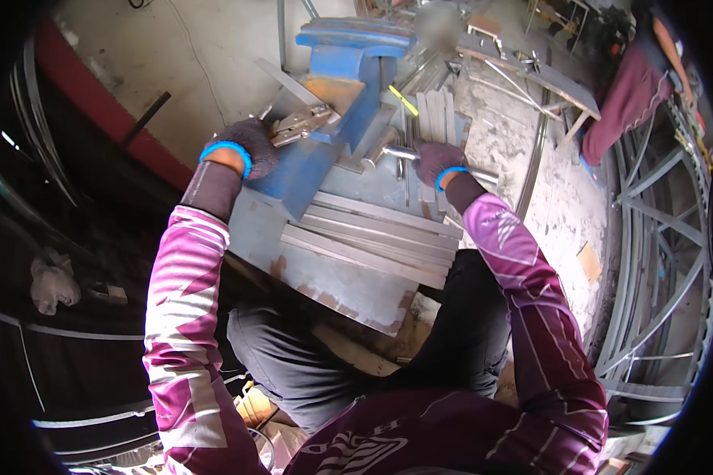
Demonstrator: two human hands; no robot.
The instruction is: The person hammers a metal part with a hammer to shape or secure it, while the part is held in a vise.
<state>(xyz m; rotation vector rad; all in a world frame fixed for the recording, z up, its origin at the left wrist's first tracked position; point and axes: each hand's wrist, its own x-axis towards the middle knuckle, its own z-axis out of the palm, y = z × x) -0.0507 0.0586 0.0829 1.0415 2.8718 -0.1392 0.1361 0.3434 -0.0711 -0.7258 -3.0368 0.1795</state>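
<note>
blue vise blocking centre, metal strips crowding benchtop, floor open rightward

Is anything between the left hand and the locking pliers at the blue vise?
Nothing visible. The gloved left hand is already at the locking pliers beside the blue vise; the right hand holds the vise handle bar.

Vise at bench rear; flat bars before it; handle to its right.

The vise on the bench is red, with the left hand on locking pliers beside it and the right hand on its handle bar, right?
Not quite: the head view shows the vise is blue. The left hand is on the locking pliers, the right hand on the handle bar.
</note>
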